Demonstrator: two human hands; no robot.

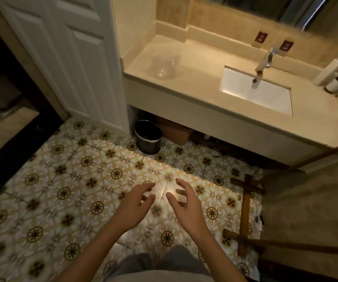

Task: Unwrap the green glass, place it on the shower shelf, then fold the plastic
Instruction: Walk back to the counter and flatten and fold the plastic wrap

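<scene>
Left hand (136,202) and right hand (185,202): both held out over the patterned floor (62,180), fingers loosely spread, holding nothing, palms facing, a gap between. Wrapped glass (165,67): blurred, clear-looking plastic bundle, no green discernible, lying on the counter (204,58) left of the sink (265,98). Bin (147,137): under the counter.

I held both bare forearms out from the bottom of the frame toward its lower middle. My left hand (136,202) and right hand (184,202) hung side by side, close but apart (palms turned inward), fingers loosely spread, gripping nothing.
</scene>
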